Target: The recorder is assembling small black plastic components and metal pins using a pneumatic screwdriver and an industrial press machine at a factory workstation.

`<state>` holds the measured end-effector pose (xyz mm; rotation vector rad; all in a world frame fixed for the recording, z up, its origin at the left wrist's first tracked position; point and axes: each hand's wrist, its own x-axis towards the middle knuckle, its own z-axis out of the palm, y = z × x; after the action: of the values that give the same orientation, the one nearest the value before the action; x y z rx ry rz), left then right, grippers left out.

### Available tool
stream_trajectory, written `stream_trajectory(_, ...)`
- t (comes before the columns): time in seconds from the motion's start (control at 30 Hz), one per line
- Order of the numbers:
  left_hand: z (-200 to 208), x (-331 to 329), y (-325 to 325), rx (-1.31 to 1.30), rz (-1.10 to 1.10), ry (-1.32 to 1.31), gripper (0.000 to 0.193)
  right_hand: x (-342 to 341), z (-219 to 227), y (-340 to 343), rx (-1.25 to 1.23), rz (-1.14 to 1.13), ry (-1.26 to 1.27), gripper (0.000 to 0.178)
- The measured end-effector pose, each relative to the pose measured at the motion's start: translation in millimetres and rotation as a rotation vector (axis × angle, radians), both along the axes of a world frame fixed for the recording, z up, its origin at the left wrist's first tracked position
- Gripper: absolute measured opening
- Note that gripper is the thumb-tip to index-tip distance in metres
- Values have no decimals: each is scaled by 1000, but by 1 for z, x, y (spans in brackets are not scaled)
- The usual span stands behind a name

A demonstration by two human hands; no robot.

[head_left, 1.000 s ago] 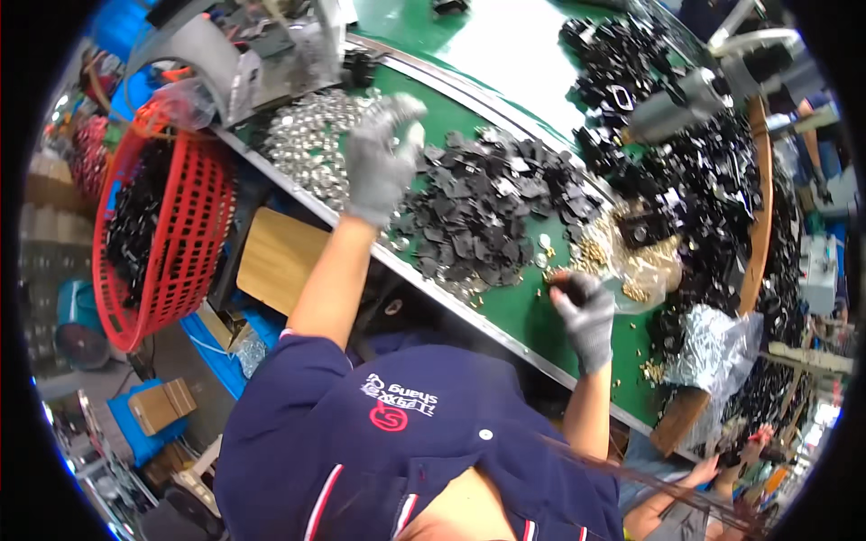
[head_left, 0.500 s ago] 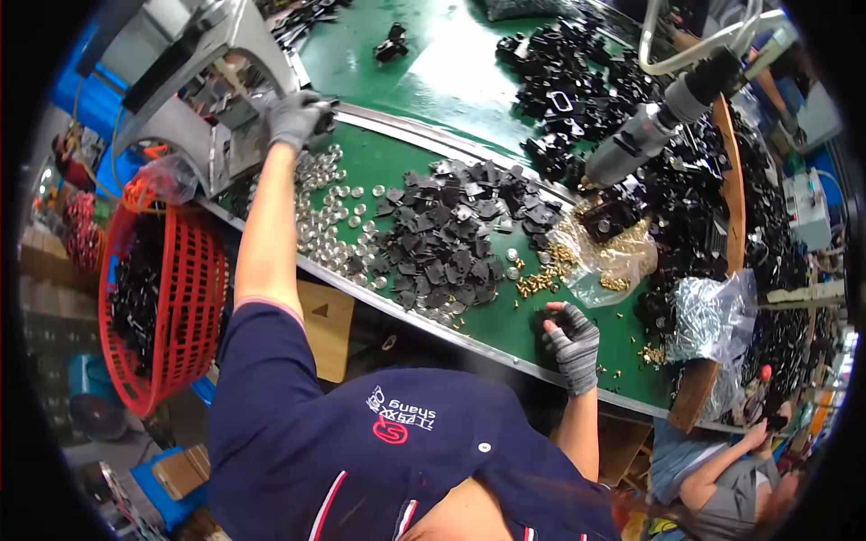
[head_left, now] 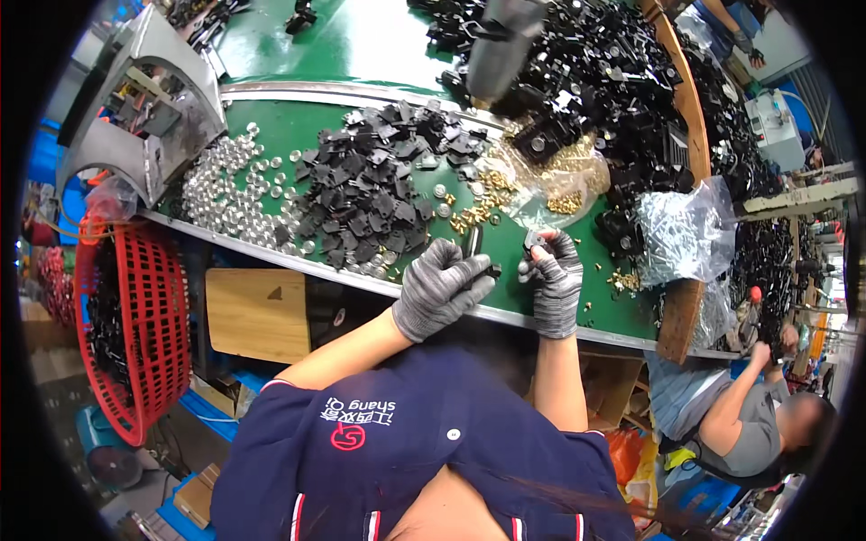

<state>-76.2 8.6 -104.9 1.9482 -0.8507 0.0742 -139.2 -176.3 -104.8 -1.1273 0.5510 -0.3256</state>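
Grey striped knit gloves on the left hand [head_left: 442, 290] and right hand [head_left: 557, 293] are looking matt and softly textured. The black elongated plastic-looking part [head_left: 475, 240] is showing a smooth surface, while the small silver-grey piece [head_left: 531, 240] is looking metallic. Round silver metal pieces [head_left: 234, 194] are gleaming; flat dark-grey pieces [head_left: 361, 180] are appearing mostly matt. Small brass-coloured metal fasteners [head_left: 483, 204] are glinting. The far green surface [head_left: 334, 50] is reflecting light glossily. The clear crinkled plastic bag [head_left: 686, 225] is shining, and the brown wooden board [head_left: 683, 90] is looking dull.

Bright glare whitens the green tabletop [head_left: 361, 50]; edges bend.
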Motion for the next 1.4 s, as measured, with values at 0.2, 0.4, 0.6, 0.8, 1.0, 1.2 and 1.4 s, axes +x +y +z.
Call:
stream_trajectory(0.2,27,-10,7,122,-79,33,41,-7,1,-3,70,87,-11,24)
stream_trajectory(0.4,34,32,14,83,-174,-286,39,-8,-2,-4,82,110,-14,28)
stream_trajectory(0.6,24,41,5,297,-408,-370,38,-18,-2,-9,-259,88,125,23)
stream_trajectory(0.8,11,27,6,213,-285,-277,33,-18,19,2,-681,71,-14,22)
stream_trajectory(1.0,44,24,-6,-129,-263,132,27,-10,30,7,-1007,195,-242,25)
stream_trajectory(1.2,30,32,-13,-35,-402,80,26,-15,16,9,-970,210,-217,26)
stream_trajectory(1.4,35,29,-15,140,-354,-50,25,-36,11,23,-893,144,-35,35)
